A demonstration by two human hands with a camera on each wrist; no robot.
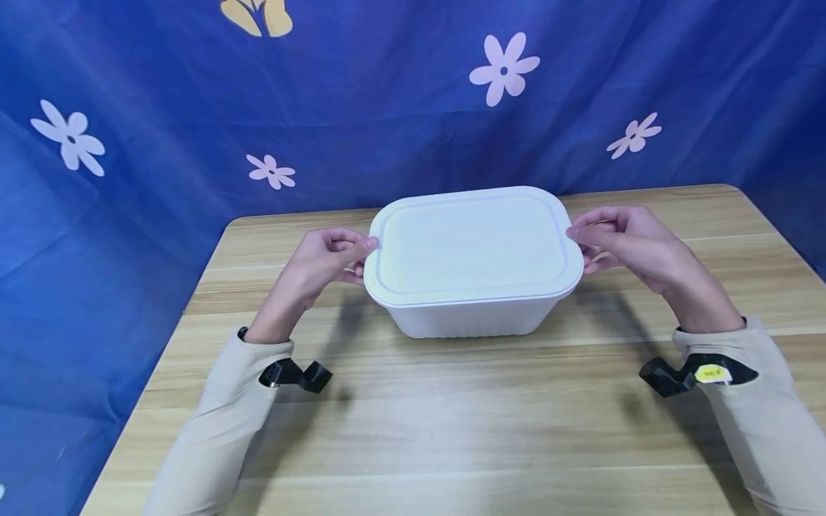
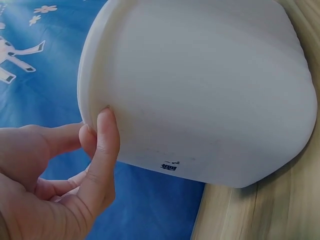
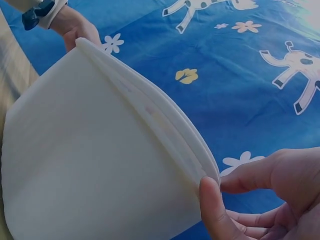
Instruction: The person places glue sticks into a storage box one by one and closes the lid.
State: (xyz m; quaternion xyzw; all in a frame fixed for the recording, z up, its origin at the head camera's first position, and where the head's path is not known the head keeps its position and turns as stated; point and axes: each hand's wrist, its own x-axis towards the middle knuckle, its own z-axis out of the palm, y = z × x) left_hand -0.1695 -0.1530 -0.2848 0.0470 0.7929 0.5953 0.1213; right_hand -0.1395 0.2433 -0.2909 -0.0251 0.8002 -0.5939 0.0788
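Note:
A white plastic storage box [image 1: 471, 321] with rounded corners stands on the wooden table, its flat white lid [image 1: 474, 244] on top. At the lid's left end my left hand [image 1: 325, 259] pinches the edge, thumb above and fingers below. My right hand [image 1: 622, 240] pinches the right end the same way. In the left wrist view, the forefinger [image 2: 106, 145] lies against the wall just under the rim, above a small dark print [image 2: 169, 167]. A narrow slit shows between lid and box [image 3: 100, 145] in the right wrist view. The box's inside is hidden.
The wooden table [image 1: 439, 423] has rounded back corners. Behind it and on the left hangs a blue cloth [image 1: 387, 93] with pale flowers. Small black cameras [image 1: 297, 374] are strapped over the beige sleeves at both wrists.

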